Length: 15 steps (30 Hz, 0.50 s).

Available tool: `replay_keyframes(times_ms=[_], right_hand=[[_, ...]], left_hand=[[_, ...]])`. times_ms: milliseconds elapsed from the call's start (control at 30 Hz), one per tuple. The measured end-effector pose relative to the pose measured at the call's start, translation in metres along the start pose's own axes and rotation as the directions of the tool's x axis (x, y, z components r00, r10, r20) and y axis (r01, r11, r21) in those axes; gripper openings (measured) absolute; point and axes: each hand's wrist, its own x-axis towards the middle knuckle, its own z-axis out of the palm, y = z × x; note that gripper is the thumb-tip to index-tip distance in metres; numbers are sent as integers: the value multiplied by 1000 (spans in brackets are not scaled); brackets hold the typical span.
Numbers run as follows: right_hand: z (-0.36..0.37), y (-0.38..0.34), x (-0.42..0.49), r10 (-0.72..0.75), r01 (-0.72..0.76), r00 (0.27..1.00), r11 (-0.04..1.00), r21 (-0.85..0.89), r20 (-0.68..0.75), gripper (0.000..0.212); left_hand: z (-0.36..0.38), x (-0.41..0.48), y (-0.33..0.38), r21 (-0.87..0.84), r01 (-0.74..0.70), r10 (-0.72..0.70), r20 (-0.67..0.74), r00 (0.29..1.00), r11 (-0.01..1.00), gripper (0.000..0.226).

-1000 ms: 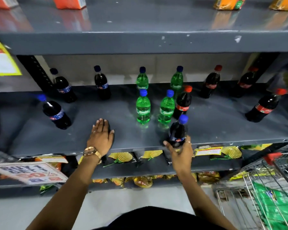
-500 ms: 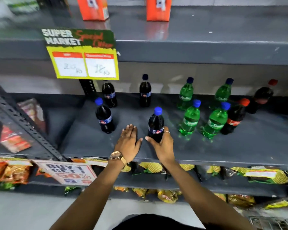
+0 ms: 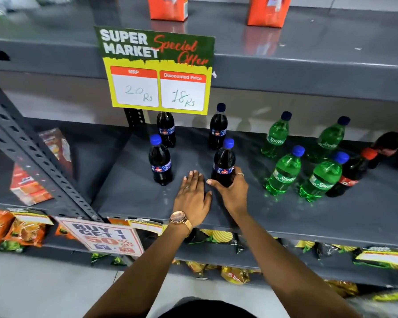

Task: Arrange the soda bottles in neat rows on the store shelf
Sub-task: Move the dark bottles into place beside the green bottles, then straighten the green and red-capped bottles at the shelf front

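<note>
My right hand (image 3: 231,190) grips the base of a dark cola bottle with a blue cap (image 3: 224,160), which stands upright on the grey shelf (image 3: 133,191). My left hand (image 3: 192,198) lies flat on the shelf just left of it, fingers spread, holding nothing. Three more blue-capped dark bottles stand nearby: one front left (image 3: 160,162), two at the back (image 3: 166,129) (image 3: 218,128). To the right stand several green Sprite bottles (image 3: 284,172) in two rows. Red-capped cola bottles (image 3: 352,173) stand at the far right.
A special-offer price sign (image 3: 156,70) hangs from the upper shelf edge over the back bottles. A slanted grey upright (image 3: 39,157) bounds the bay on the left. Orange cartons (image 3: 168,6) sit on the top shelf. Snack packets (image 3: 234,275) fill the lower shelves.
My right hand carried the blue-capped bottle left along the shelf front and back into line with the front-left bottle. My view swung left. The left hand stayed flat on the shelf.
</note>
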Motion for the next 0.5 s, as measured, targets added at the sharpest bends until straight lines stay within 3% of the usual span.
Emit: replay_keyframes(times_ms=[500], right_hand=[[0,-2,3,-18,18,1000,999,28,-2,61]], left_hand=[[0,-2,-1,33,-7,7,20,1000,999,62]])
